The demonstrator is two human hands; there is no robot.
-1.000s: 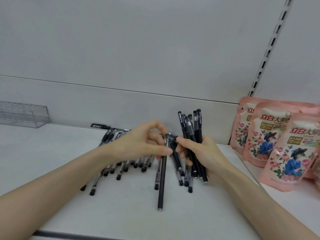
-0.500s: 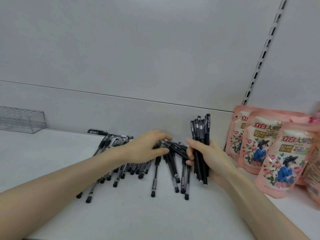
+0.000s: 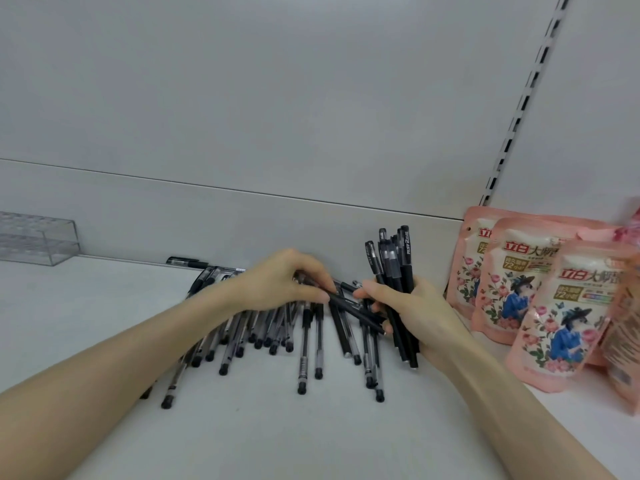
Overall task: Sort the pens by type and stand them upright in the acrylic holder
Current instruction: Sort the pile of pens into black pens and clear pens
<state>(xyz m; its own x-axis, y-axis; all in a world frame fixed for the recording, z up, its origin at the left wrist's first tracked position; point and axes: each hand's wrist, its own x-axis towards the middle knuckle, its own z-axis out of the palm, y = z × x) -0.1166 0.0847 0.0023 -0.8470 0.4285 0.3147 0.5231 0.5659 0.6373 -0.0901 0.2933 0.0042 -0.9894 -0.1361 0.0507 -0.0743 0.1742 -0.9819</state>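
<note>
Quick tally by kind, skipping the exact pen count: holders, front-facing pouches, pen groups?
Acrylic holder: 1
Pink pouches, front showing: 3, more cut off at right
Pen groups: 4: bundle in right hand, single pen in left hand, loose pile, lone pen by wall
Total: 8

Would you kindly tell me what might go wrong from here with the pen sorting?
1. The right hand grips a thick bundle of black pens; if the dark pen pinched by the left hand is added, some may slip back into the loose pens.
2. The pink pouches stand close beside the right hand and might get knocked over.
3. The acrylic holder sits far left, so pens could drop on the way.
</note>
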